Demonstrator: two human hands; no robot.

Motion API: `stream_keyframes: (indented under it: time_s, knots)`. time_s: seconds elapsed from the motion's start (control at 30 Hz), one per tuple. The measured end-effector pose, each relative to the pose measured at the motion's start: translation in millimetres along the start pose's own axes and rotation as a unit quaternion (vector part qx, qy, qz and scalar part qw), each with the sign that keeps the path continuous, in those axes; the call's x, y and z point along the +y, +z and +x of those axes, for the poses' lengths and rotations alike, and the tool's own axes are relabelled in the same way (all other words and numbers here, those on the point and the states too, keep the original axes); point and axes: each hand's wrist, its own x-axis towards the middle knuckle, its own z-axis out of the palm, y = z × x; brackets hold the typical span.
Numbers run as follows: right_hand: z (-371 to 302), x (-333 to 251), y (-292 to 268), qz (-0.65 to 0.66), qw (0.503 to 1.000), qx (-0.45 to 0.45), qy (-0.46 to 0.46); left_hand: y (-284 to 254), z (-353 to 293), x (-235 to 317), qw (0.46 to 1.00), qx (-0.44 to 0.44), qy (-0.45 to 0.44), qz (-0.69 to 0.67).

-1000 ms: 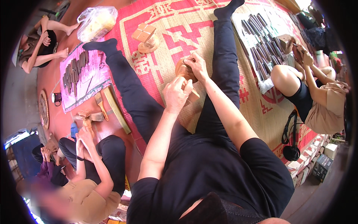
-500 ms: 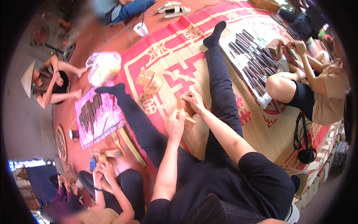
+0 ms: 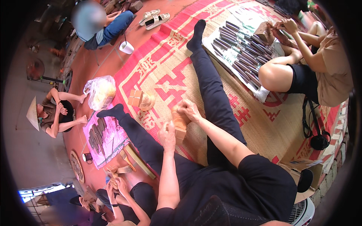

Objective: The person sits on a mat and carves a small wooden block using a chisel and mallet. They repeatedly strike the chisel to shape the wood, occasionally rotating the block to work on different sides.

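Between my legs, above the mat, I hold a light-brown wooden piece (image 3: 180, 121) with a rounded upper part and a square block at its lower end. My left hand (image 3: 167, 136) is closed around its left side, thumb pointing up. My right hand (image 3: 189, 110) is closed at its upper end, fingers pinched together; anything small between those fingers cannot be made out. Just beyond my hands, a similar wooden piece with a square block (image 3: 135, 98) and a rounded part (image 3: 147, 101) lies on the patterned red and straw mat (image 3: 166, 84).
Dark stick-like pieces (image 3: 241, 49) lie in rows on a white sheet at right, near a seated person (image 3: 320, 67). More lie on a pink cloth (image 3: 117, 147) at left. A plastic bag (image 3: 100, 92), a white cup (image 3: 126, 47) and other seated people surround the mat.
The whole view has turned and shifted, so the surroundings sit differently in the picture. Both hands stay on the wooden piece, with the right hand still at its upper end.
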Motion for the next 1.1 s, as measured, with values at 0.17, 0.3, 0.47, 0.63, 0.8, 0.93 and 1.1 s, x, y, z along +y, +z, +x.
stream_keyframes:
  time_s: [0.17, 0.3, 0.47, 0.63, 0.8, 0.93, 1.1]
  knots:
    - [-1, -10, 1, -0.122, 0.991, 0.005, -0.061, -1, -2, -2, 0.999, 0.017, 0.009, -0.029]
    - [-1, -17, -4, -0.058, 0.997, -0.018, 0.05, 1, -6, -3, 1.0, -0.001, -0.006, -0.015]
    - [-7, -17, -5, -0.106, 0.993, -0.029, 0.044, 0, -6, -3, 1.0, 0.007, -0.014, -0.026]
    - [-7, -14, -9, -0.004, 0.994, -0.022, 0.111, 0, -8, -5, 0.999, 0.018, 0.002, -0.039]
    - [-5, -18, -6, -0.057, 0.996, -0.074, 0.004, 1, -7, -18, 0.997, 0.034, -0.038, -0.055]
    - [-3, -22, -3, -0.101, 0.992, -0.062, -0.052, 4, -10, -13, 0.996, 0.056, 0.014, -0.06]
    - [8, -16, -10, -0.098, 0.991, -0.076, -0.042, -1, -2, -10, 0.998, 0.034, -0.009, -0.059]
